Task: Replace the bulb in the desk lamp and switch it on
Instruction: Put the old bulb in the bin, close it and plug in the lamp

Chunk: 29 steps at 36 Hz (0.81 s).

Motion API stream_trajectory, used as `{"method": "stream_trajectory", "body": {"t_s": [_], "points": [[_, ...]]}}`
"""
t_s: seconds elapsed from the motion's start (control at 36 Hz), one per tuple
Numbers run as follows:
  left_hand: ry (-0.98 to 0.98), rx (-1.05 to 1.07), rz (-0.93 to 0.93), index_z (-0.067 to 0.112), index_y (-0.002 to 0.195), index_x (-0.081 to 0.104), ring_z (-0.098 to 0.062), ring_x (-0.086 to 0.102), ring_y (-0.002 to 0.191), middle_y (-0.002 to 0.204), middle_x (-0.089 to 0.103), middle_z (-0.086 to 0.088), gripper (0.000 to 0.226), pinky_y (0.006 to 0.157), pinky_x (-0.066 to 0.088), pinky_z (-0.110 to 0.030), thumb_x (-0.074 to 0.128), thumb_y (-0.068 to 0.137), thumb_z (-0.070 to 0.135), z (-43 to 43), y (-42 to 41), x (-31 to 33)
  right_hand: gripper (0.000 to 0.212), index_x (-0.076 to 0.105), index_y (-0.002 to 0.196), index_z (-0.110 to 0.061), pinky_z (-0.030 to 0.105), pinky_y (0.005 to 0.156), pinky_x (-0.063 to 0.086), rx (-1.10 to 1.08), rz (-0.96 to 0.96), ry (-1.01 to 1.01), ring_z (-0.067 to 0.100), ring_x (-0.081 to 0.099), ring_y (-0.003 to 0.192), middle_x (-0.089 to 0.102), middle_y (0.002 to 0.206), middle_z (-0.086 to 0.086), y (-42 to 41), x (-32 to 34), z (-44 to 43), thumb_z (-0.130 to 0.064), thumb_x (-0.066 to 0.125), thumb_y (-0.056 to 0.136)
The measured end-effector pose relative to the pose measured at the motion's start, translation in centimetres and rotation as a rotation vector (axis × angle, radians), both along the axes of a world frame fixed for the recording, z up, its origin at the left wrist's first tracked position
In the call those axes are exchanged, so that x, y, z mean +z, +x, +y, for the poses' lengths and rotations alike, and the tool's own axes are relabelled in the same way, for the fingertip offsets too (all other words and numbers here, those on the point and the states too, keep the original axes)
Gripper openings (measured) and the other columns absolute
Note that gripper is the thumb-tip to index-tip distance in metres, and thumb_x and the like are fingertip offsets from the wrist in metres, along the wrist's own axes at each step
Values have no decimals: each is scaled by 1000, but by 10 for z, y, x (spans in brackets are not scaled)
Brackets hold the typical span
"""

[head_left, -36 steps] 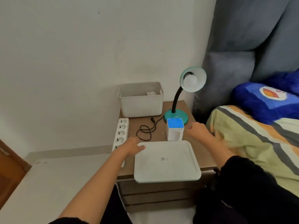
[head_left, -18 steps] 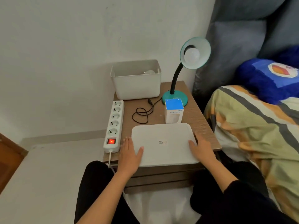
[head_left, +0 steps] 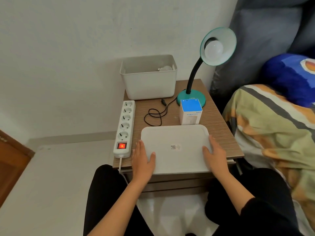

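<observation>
Teal gooseneck desk lamp (head_left: 196, 95) stood well beyond left grip (head_left: 143, 160) and right grip (head_left: 215, 157), both flat, unclenched, on white plastic tray (head_left: 175, 135).

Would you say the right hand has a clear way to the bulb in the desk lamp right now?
Probably yes. The right hand rests flat on the tray, holding nothing; the bulb faces out of the shade, and only the low blue box stands between them.

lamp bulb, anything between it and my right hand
Nothing visible blocks it. The bulb sits exposed in the open shade, well above the table. The blue-topped box stands low in front of the lamp base, below the line from the right hand, which rests on the tray.
</observation>
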<state>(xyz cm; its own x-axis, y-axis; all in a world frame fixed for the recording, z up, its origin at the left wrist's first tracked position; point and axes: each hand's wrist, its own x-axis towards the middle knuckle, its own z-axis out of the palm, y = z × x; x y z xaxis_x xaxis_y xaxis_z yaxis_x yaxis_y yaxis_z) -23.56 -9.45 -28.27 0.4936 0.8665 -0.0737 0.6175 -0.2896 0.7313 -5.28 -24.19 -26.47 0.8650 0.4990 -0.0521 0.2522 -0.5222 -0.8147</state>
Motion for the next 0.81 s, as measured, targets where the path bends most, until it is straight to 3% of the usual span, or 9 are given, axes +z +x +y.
{"method": "stream_trajectory", "body": {"t_s": [0.22,0.5,0.67,0.81], "points": [[-169,-55,-221,12,149,10,-15,7,145,158,8,-3,71,117,6,-28,52,92,14,-4,-2,16,55,31,143,-10,34,113,22,-44,81,52,28,32,137,35,149,12,-2,8,-14,-14,51,92],[-172,-128,-346,16,149,7,-13,6,145,158,7,0,72,118,9,-32,52,93,13,-2,7,65,57,28,145,-15,33,110,25,-60,-3,100,27,33,136,35,150,9,5,60,-23,-17,50,93],[-62,-107,-374,17,149,8,-14,13,143,157,11,2,71,111,13,-24,52,93,16,34,15,113,57,25,145,-22,25,90,32,-41,-55,157,24,43,125,40,145,7,18,109,19,-21,49,94],[-24,-63,-392,12,148,15,-15,16,143,156,16,-1,69,115,13,-27,55,92,12,79,20,143,57,28,144,-17,35,110,29,37,-46,193,26,36,135,35,150,8,29,138,69,-16,51,92]]}}
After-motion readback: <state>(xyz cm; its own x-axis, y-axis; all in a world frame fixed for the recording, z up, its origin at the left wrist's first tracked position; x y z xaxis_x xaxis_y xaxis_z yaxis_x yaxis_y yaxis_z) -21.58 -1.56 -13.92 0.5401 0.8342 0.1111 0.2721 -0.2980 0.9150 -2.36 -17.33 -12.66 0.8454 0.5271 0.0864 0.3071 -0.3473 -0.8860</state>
